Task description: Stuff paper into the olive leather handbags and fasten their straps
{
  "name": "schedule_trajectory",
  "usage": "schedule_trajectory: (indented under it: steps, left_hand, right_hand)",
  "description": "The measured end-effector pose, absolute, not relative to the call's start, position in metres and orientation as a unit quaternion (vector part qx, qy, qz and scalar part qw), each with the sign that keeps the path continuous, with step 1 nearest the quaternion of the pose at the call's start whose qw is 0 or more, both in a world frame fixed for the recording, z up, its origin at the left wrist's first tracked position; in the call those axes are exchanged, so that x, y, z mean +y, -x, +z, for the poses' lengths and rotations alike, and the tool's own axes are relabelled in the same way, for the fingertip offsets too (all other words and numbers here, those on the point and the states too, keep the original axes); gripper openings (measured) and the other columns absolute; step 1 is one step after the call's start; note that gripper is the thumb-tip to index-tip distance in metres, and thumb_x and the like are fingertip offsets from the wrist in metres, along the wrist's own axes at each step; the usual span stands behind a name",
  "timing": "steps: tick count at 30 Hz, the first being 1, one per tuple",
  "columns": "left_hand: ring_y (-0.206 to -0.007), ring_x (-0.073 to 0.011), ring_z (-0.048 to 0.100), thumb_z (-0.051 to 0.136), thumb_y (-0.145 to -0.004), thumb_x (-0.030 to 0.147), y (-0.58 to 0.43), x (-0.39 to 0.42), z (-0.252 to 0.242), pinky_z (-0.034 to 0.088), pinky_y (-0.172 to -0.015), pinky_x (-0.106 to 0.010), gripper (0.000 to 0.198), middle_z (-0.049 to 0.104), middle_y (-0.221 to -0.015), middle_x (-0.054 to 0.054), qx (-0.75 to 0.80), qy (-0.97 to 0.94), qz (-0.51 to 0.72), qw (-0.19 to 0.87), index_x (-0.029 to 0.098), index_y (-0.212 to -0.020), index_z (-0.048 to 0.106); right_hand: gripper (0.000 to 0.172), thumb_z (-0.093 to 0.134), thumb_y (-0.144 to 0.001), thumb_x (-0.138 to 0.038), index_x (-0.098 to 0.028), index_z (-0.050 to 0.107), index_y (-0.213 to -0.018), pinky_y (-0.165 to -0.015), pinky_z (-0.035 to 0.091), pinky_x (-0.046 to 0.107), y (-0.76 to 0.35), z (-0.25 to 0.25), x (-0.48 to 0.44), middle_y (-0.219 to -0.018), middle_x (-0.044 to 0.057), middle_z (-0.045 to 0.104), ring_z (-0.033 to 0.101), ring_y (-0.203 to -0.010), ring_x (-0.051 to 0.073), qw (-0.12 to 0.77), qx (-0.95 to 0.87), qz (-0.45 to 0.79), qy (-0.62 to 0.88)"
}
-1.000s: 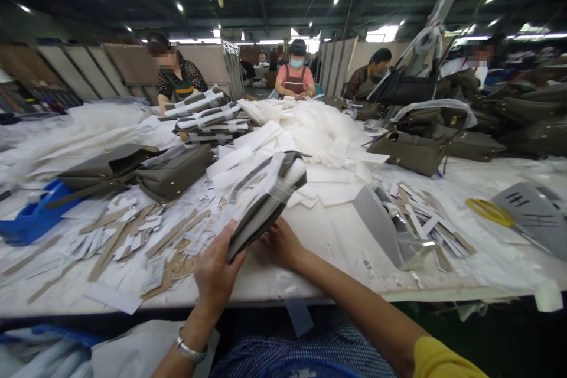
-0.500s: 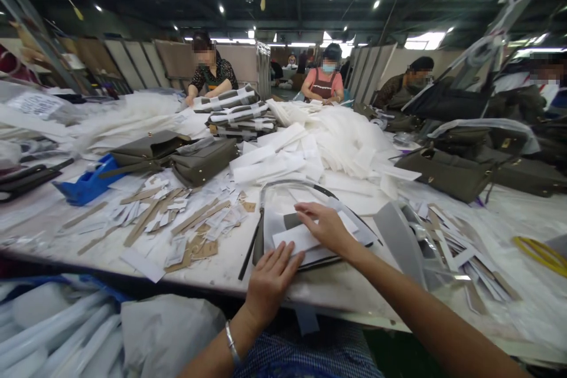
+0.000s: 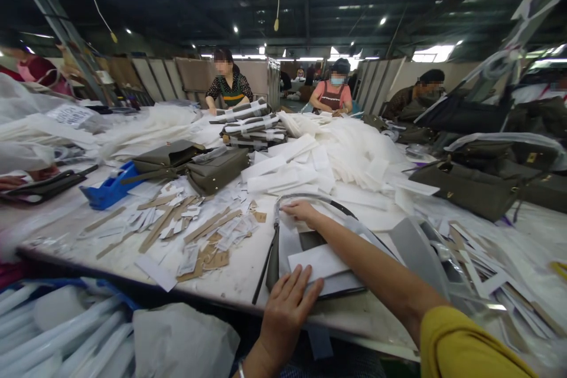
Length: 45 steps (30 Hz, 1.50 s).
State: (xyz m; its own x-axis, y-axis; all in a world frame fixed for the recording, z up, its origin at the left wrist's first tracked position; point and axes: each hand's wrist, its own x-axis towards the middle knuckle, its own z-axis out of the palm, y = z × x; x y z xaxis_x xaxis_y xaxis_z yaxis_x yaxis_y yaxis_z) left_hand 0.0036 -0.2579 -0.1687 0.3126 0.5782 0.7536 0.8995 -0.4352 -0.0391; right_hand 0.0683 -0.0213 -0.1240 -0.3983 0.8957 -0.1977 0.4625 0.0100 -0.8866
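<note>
A dark olive handbag [image 3: 273, 260] lies flat on the table in front of me, with white tissue over it. Its handle [image 3: 341, 205], partly wrapped in clear film, arches along the far side. My left hand [image 3: 286, 307] rests with outstretched fingers on the near edge of the bag and on a folded white paper strip [image 3: 315, 261]. Reaching across the bag, my right hand [image 3: 303, 212] has its fingertips closed on the wrapped handle at its left end. The exact grip is small in the view.
Paper tags [image 3: 221, 242] and brown strips lie to the left, near a blue tape dispenser [image 3: 106, 186] and finished olive bags [image 3: 219, 168]. White foam sheets [image 3: 354, 147] pile up behind. Grey plastic pieces [image 3: 414, 248] lie right. Co-workers [image 3: 332, 94] sit across the table.
My right hand has moved from the white paper strip to the left end of the handle. My left hand stays on the near edge. The view has shifted left and up.
</note>
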Motion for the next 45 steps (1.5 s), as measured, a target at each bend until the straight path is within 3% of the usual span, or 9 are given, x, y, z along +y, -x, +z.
schedule_trajectory:
  steps: [5, 9, 15, 21, 26, 34, 38, 45]
  left_hand:
    - [-0.125, -0.0204, 0.057, 0.035, -0.102, 0.018, -0.004, -0.258, -0.165, 0.048, -0.099, -0.035, 0.040, 0.061, -0.136, -0.002, -0.488, 0.775, -0.341, 0.215, 0.028, -0.131, 0.059]
    - [-0.127, -0.0206, 0.055, 0.033, -0.102, 0.018, -0.003, -0.259, -0.165, 0.048, -0.099, -0.036, 0.041, 0.058, -0.139, -0.001, -0.490, 0.782, -0.330, 0.199, 0.029, -0.134, 0.056]
    - [-0.127, -0.0199, 0.054, 0.034, -0.102, 0.018, -0.002, -0.261, -0.172, 0.045, -0.105, -0.038, 0.039, 0.061, -0.135, -0.003, -0.502, 0.779, -0.339, 0.160, 0.021, -0.133, 0.056]
    - [-0.111, -0.0197, 0.064, 0.044, -0.098, 0.019, -0.002, -0.262, -0.177, 0.048, -0.105, -0.040, 0.026, 0.070, -0.114, -0.009, -0.513, 0.767, -0.361, 0.134, 0.016, -0.116, 0.063]
    - [-0.110, -0.0200, 0.064, 0.053, -0.095, 0.021, 0.004, -0.262, -0.181, 0.051, -0.103, -0.039, 0.019, 0.071, -0.108, -0.011, -0.483, 0.761, -0.410, 0.138, 0.014, -0.110, 0.062]
    - [-0.114, -0.0213, 0.062, 0.058, -0.094, 0.029, 0.008, -0.262, -0.192, 0.057, -0.093, -0.036, 0.034, 0.064, -0.121, -0.011, -0.502, 0.722, -0.462, 0.113, 0.019, -0.125, 0.054]
    - [-0.122, -0.0223, 0.058, 0.052, -0.096, 0.028, 0.007, -0.261, -0.184, 0.056, -0.096, -0.036, 0.037, 0.056, -0.135, -0.018, -0.500, 0.728, -0.460, 0.090, 0.017, -0.132, 0.050]
    - [-0.133, -0.0217, 0.048, 0.045, -0.095, 0.007, 0.005, -0.262, -0.172, 0.048, -0.109, -0.038, 0.042, 0.061, -0.133, -0.011, -0.513, 0.745, -0.414, 0.101, 0.014, -0.136, 0.051]
  right_hand:
    - [0.047, 0.068, -0.079, -0.052, -0.013, 0.074, -0.105, -0.083, 0.052, 0.034, -0.098, -0.113, -0.054, -0.101, 0.012, 0.075, 0.068, -0.096, 0.024, 0.294, -0.656, 0.547, 0.428]
    - [0.036, 0.073, -0.076, -0.047, -0.018, 0.078, -0.098, -0.097, 0.049, 0.038, -0.116, -0.098, -0.089, -0.102, 0.008, 0.076, 0.068, -0.102, 0.025, 0.325, -0.688, 0.546, 0.351]
    - [0.015, 0.065, -0.085, -0.024, -0.022, 0.078, -0.092, -0.085, 0.054, 0.030, -0.143, -0.095, -0.138, -0.093, 0.004, 0.076, 0.070, -0.088, 0.020, 0.309, -0.797, 0.436, 0.280]
    - [0.047, 0.050, -0.079, 0.001, -0.025, 0.074, -0.110, -0.093, 0.053, 0.028, -0.164, -0.110, -0.173, -0.110, 0.004, 0.071, 0.066, -0.102, 0.017, 0.307, -0.864, 0.318, 0.241]
    - [0.048, 0.047, -0.084, -0.001, -0.025, 0.068, -0.121, -0.092, 0.056, 0.030, -0.170, -0.120, -0.185, -0.112, 0.006, 0.070, 0.067, -0.102, 0.017, 0.345, -0.880, 0.249, 0.211]
    - [0.037, 0.050, -0.091, -0.007, -0.024, 0.065, -0.120, -0.093, 0.057, 0.039, -0.176, -0.125, -0.195, -0.108, 0.007, 0.074, 0.069, -0.101, 0.019, 0.404, -0.887, 0.137, 0.177]
    - [0.033, 0.050, -0.094, -0.009, -0.022, 0.063, -0.121, -0.096, 0.055, 0.040, -0.181, -0.126, -0.201, -0.110, 0.007, 0.074, 0.068, -0.106, 0.019, 0.369, -0.910, 0.112, 0.154]
    - [0.033, 0.051, -0.095, -0.011, -0.015, 0.061, -0.126, -0.098, 0.055, 0.041, -0.181, -0.117, -0.209, -0.115, 0.010, 0.072, 0.066, -0.112, 0.021, 0.319, -0.943, 0.032, 0.094]
